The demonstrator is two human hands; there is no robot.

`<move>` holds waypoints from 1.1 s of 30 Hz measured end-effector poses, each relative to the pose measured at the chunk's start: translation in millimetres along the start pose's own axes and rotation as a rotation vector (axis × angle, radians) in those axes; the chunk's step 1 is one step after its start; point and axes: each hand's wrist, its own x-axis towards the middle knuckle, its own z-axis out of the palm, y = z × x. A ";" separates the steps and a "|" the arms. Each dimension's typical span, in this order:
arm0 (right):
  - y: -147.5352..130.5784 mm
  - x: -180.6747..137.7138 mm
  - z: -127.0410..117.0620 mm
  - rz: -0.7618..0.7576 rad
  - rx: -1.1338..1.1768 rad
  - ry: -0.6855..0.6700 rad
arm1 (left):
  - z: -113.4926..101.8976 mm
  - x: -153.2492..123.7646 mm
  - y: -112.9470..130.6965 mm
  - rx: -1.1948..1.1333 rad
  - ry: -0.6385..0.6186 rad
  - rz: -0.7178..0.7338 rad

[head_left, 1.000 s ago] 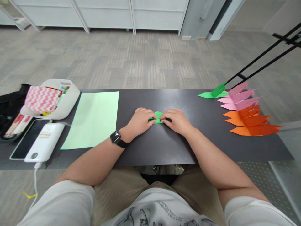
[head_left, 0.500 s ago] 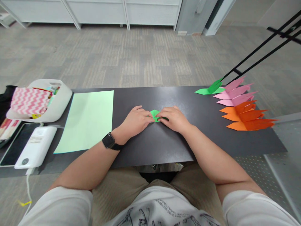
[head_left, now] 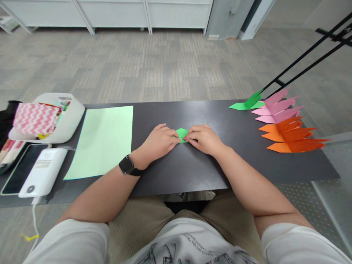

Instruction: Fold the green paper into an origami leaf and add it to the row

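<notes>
A small folded piece of green paper [head_left: 182, 132] lies on the dark table between my hands. My left hand [head_left: 161, 141] grips its left side, thumb and fingers pressed together at the paper. From the other side, my right hand [head_left: 202, 138] pinches the right part with bent fingers. Much of the paper is hidden under the fingertips, so its full shape does not show. Both hands rest low on the tabletop [head_left: 181, 172].
A pale green sheet stack [head_left: 103, 141] lies on the left, beside a white power bank [head_left: 44, 172], a phone [head_left: 23, 165] and a white basket [head_left: 68, 119]. On the right stand folded green [head_left: 249, 102], pink [head_left: 277, 106] and orange [head_left: 291, 135] paper figures, near a black stand [head_left: 302, 57].
My right fingers have shifted slightly on the green paper, and less of a dark gap shows beneath them. Both hands stay in nearly the same place; the view moves a little.
</notes>
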 end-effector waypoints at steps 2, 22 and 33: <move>0.1 -0.2 0.3 -0.007 0.002 0.007 | 0.6 0.2 -0.2 0.003 -0.002 0.002; 0.4 -1.6 -2.7 -0.013 0.019 -0.005 | 4.5 0.6 -5.8 -0.013 0.010 0.032; 2.2 -1.9 -2.3 -0.020 0.029 -0.010 | 2.9 -0.2 -4.3 0.014 0.013 0.044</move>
